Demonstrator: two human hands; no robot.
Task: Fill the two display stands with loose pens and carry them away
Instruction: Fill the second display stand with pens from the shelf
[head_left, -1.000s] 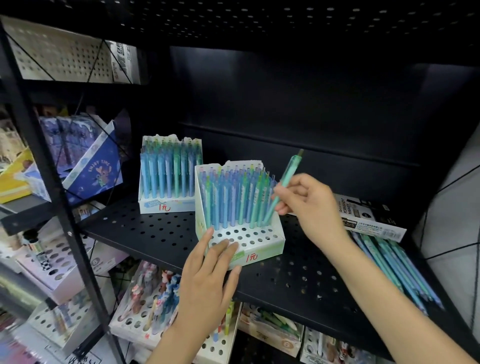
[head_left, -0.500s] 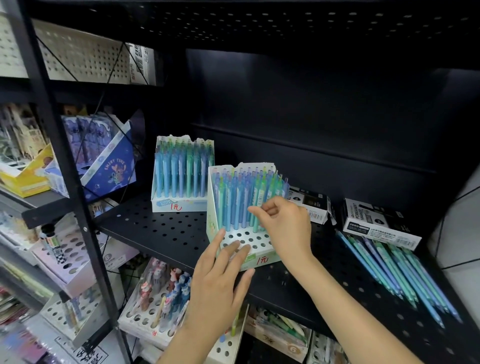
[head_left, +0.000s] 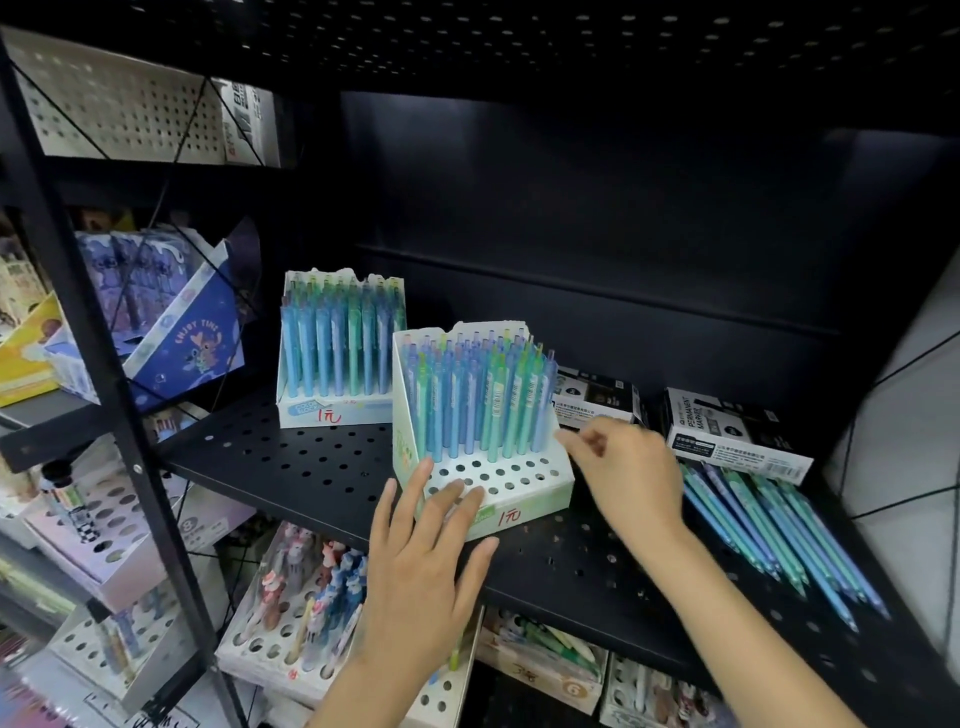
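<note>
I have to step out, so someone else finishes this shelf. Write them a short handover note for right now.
Left hand: open, fingers resting on the front stand.
Right hand: empty, beside that stand; blurred, so its fingers are unclear.
Back stand: looks full.
Front stand: back rows filled, front rows of holes empty.
Loose pens lie on the shelf, at the right.
Left: fill the front rows, carry both stands away.

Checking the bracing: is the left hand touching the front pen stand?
Touching. The head view shows the left hand with straight fingers resting on the front stand's perforated front edge.
</note>
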